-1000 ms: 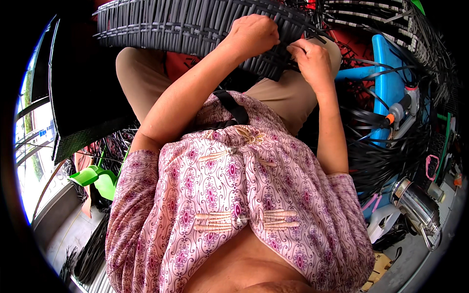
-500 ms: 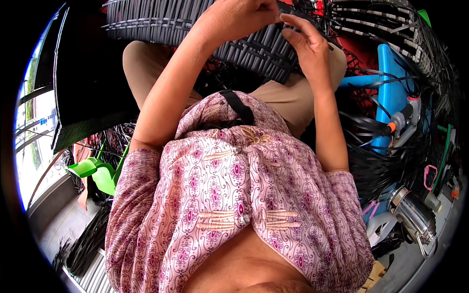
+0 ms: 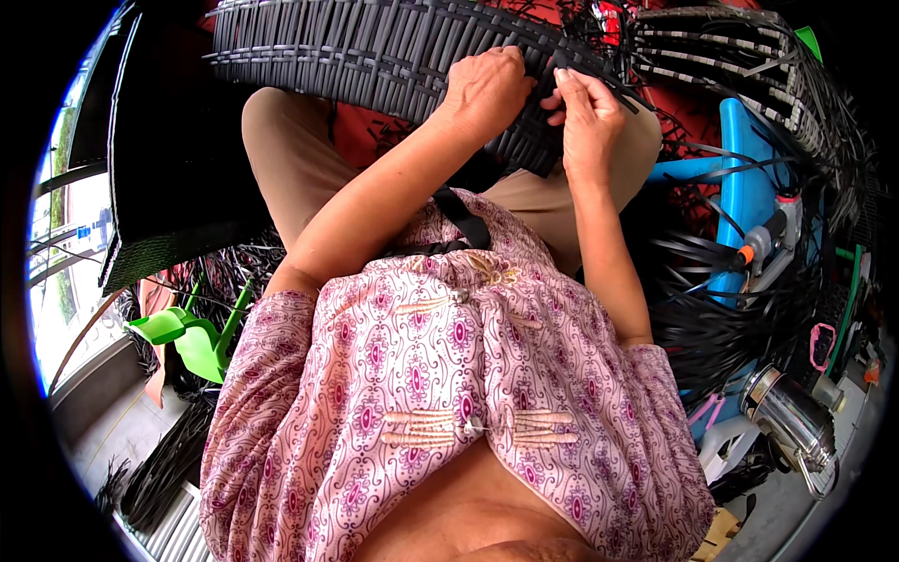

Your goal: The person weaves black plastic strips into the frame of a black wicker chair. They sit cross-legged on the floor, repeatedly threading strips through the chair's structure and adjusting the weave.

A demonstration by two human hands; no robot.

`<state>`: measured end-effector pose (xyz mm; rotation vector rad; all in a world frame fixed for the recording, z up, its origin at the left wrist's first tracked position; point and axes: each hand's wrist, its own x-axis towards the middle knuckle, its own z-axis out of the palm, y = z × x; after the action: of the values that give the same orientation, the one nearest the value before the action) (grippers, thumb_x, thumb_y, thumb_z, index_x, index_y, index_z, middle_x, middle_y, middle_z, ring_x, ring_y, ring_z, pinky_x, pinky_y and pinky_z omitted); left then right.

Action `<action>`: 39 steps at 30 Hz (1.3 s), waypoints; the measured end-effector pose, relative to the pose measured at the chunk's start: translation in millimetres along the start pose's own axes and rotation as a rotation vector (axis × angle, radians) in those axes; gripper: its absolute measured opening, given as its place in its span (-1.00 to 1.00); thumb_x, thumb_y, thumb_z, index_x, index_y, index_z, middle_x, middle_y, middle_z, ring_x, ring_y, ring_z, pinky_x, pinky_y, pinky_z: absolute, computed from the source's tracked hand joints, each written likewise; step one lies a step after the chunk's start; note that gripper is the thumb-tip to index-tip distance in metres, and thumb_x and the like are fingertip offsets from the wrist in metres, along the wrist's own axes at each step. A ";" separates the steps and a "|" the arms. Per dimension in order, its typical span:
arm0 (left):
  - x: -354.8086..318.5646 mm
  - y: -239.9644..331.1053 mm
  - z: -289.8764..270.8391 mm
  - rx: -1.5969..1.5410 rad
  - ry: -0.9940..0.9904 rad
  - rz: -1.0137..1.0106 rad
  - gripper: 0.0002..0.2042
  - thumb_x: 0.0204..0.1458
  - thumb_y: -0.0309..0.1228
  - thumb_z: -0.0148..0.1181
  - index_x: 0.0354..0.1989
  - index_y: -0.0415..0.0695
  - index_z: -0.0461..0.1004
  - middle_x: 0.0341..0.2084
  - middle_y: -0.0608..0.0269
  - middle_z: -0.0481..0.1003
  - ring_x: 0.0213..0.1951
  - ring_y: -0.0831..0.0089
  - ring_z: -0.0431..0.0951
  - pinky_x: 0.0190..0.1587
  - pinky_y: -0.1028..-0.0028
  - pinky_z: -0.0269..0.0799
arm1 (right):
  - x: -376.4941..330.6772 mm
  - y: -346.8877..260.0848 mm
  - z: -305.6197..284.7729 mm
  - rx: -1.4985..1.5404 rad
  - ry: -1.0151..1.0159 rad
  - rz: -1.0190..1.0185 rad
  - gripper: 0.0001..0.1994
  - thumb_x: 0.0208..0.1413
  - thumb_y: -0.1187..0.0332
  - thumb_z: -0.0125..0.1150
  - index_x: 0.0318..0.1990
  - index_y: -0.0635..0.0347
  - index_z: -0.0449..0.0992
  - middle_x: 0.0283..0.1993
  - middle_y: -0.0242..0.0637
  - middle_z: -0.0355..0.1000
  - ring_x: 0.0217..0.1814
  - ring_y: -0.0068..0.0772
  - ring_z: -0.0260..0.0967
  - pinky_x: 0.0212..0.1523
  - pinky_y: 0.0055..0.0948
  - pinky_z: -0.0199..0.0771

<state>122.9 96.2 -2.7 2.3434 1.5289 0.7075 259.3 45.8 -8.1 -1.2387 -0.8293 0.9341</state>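
Note:
A dark grey woven wicker panel made of plastic strands lies across my knees, its right end tilting down toward me. My left hand is closed over the panel right of its middle, knuckles up, and its fingertips are hidden. Close beside it, near the panel's right end, my right hand has thumb and forefinger pinched together with the other fingers curled. A dark strand seems to run between the hands, but I cannot tell which fingers grip it.
On the right stand a blue plastic stool, a tool with an orange tip, bundled black strands and a metal flask. Another woven piece sits far right. A bright green plastic object lies at left.
Both hands have come nearer to me, the left also shifting right along the panel. My right hand's fingers, more extended before, are now curled into a pinch. More of the panel shows.

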 end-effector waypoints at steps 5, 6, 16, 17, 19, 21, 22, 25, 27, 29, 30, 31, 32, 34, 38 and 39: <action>6.5 -2.4 -2.1 -0.052 -0.098 -0.069 -0.76 0.05 -0.26 0.24 -0.27 -0.20 0.55 -0.34 0.02 0.61 -0.24 0.00 0.62 -0.18 0.14 0.52 | 0.2 -0.9 5.1 -0.173 0.035 0.069 -0.82 0.18 0.36 0.32 -0.20 0.31 0.65 -0.52 -0.46 0.49 -0.58 -0.67 0.44 -0.64 -0.61 0.35; 6.4 -5.5 0.8 -0.069 -0.088 -0.070 -0.77 0.05 -0.27 0.23 -0.26 -0.20 0.54 -0.33 0.02 0.61 -0.24 0.01 0.62 -0.17 0.14 0.52 | 0.5 -0.8 6.2 -0.195 0.031 0.070 -0.82 0.18 0.36 0.32 -0.20 0.31 0.65 -0.52 -0.45 0.50 -0.59 -0.67 0.44 -0.64 -0.60 0.35; -0.2 1.9 3.4 -0.142 0.004 -0.067 -0.77 0.02 -0.29 0.24 -0.30 -0.22 0.53 -0.36 -0.08 0.60 -0.24 -0.03 0.62 -0.17 0.15 0.53 | 2.0 0.7 9.8 -0.349 0.031 0.020 -0.82 0.16 0.41 0.29 -0.22 0.39 0.64 -0.51 -0.33 0.56 -0.62 -0.64 0.42 -0.60 -0.55 0.39; 1.4 0.2 3.6 -0.155 -0.008 -0.071 -0.77 0.01 -0.29 0.24 -0.31 -0.23 0.53 -0.37 -0.09 0.60 -0.25 -0.03 0.62 -0.18 0.14 0.53 | 1.9 0.9 9.9 -0.348 0.033 0.021 -0.82 0.15 0.41 0.28 -0.22 0.40 0.64 -0.51 -0.33 0.56 -0.62 -0.64 0.42 -0.60 -0.55 0.40; 5.8 0.4 3.4 -0.146 -0.030 -0.092 -0.78 -0.01 -0.30 0.24 -0.33 -0.23 0.53 -0.39 -0.10 0.60 -0.26 -0.05 0.62 -0.18 0.14 0.52 | 1.5 0.6 10.4 -0.344 0.042 0.017 -0.81 0.15 0.42 0.28 -0.21 0.41 0.63 -0.51 -0.33 0.56 -0.61 -0.63 0.43 -0.58 -0.54 0.41; 7.1 2.0 3.7 -0.145 -0.034 -0.106 -0.78 -0.02 -0.32 0.23 -0.34 -0.24 0.53 -0.40 -0.10 0.60 -0.26 -0.06 0.62 -0.18 0.13 0.52 | 1.6 1.7 10.2 -0.346 0.053 0.001 -0.81 0.14 0.42 0.28 -0.21 0.41 0.63 -0.52 -0.32 0.56 -0.61 -0.62 0.43 -0.56 -0.52 0.43; 6.3 2.5 4.3 -0.147 -0.025 -0.111 -0.79 -0.02 -0.33 0.23 -0.34 -0.25 0.53 -0.40 -0.11 0.60 -0.26 -0.06 0.62 -0.18 0.13 0.52 | 1.9 4.0 9.5 -0.350 0.057 -0.013 -0.81 0.13 0.42 0.27 -0.22 0.41 0.64 -0.53 -0.32 0.55 -0.61 -0.62 0.43 -0.55 -0.50 0.44; 6.9 -5.9 11.4 -0.197 0.021 -0.061 -0.79 -0.03 -0.36 0.21 -0.32 -0.26 0.54 -0.41 -0.13 0.59 -0.25 -0.07 0.62 -0.16 0.14 0.53 | 5.7 10.6 7.1 -0.458 0.043 -0.053 -0.81 0.13 0.40 0.25 -0.23 0.39 0.64 -0.55 -0.29 0.54 -0.61 -0.61 0.43 -0.51 -0.46 0.46; 6.8 -14.1 15.8 -0.238 0.032 -0.024 -0.78 -0.03 -0.37 0.21 -0.29 -0.27 0.55 -0.41 -0.14 0.59 -0.25 -0.06 0.62 -0.15 0.15 0.53 | 6.7 7.7 6.9 -0.540 0.002 -0.051 -0.80 0.13 0.38 0.24 -0.24 0.37 0.64 -0.56 -0.27 0.53 -0.61 -0.59 0.43 -0.50 -0.44 0.46; 6.5 -15.9 11.9 -0.274 0.014 -0.006 -0.76 -0.03 -0.38 0.22 -0.26 -0.29 0.55 -0.41 -0.14 0.59 -0.26 -0.05 0.62 -0.15 0.16 0.53 | 4.9 -9.3 10.7 -0.600 -0.059 -0.018 -0.80 0.13 0.36 0.24 -0.26 0.35 0.65 -0.59 -0.24 0.52 -0.61 -0.56 0.44 -0.49 -0.42 0.45; 6.2 -15.5 10.6 -0.308 0.008 -0.027 -0.77 -0.04 -0.39 0.19 -0.27 -0.30 0.56 -0.38 -0.16 0.60 -0.23 -0.06 0.62 -0.12 0.15 0.53 | 8.2 -6.1 8.8 -0.596 -0.094 -0.028 -0.80 0.13 0.35 0.25 -0.26 0.34 0.65 -0.59 -0.24 0.52 -0.61 -0.54 0.45 -0.49 -0.42 0.45; 5.7 -13.4 8.1 -0.343 0.002 -0.046 -0.77 -0.04 -0.40 0.17 -0.28 -0.31 0.57 -0.36 -0.17 0.60 -0.20 -0.08 0.61 -0.09 0.14 0.52 | 13.7 -2.0 5.0 -0.593 -0.127 -0.039 -0.80 0.13 0.35 0.26 -0.27 0.33 0.65 -0.60 -0.24 0.52 -0.61 -0.52 0.46 -0.50 -0.42 0.45; 5.7 -11.9 5.9 -0.379 -0.004 -0.066 -0.77 -0.05 -0.42 0.14 -0.29 -0.31 0.58 -0.33 -0.19 0.60 -0.17 -0.09 0.61 -0.06 0.13 0.52 | 17.6 0.4 1.6 -0.590 -0.160 -0.050 -0.80 0.12 0.34 0.27 -0.27 0.33 0.66 -0.60 -0.24 0.51 -0.61 -0.49 0.47 -0.50 -0.42 0.45; 6.1 -12.9 1.4 -0.426 -0.037 -0.039 -0.77 -0.06 -0.42 0.16 -0.29 -0.32 0.59 -0.34 -0.19 0.60 -0.17 -0.09 0.61 -0.06 0.13 0.52 | 20.7 0.8 -3.3 -0.591 -0.196 -0.017 -0.81 0.12 0.33 0.27 -0.27 0.29 0.67 -0.61 -0.22 0.51 -0.59 -0.42 0.49 -0.47 -0.39 0.47; 10.3 -22.1 -2.7 -0.502 -0.150 -0.023 -0.76 -0.07 -0.40 0.19 -0.27 -0.30 0.60 -0.35 -0.17 0.60 -0.18 -0.07 0.62 -0.06 0.13 0.53 | 20.0 -10.5 3.1 -0.756 -0.216 -0.002 -0.79 0.12 0.28 0.25 -0.27 0.23 0.68 -0.59 -0.17 0.53 -0.55 -0.30 0.54 -0.38 -0.32 0.51; 11.5 -25.1 -0.8 -0.443 -0.155 0.008 -0.75 -0.04 -0.39 0.21 -0.24 -0.31 0.59 -0.37 -0.13 0.61 -0.27 0.01 0.63 -0.15 0.19 0.54 | 19.8 -7.7 3.8 -0.812 -0.218 -0.077 -0.79 0.12 0.27 0.25 -0.28 0.22 0.68 -0.58 -0.16 0.53 -0.54 -0.28 0.54 -0.37 -0.31 0.51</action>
<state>106.6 117.0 -10.7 2.0204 1.1575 0.7562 264.7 64.8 0.5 -1.7899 -1.5066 0.6851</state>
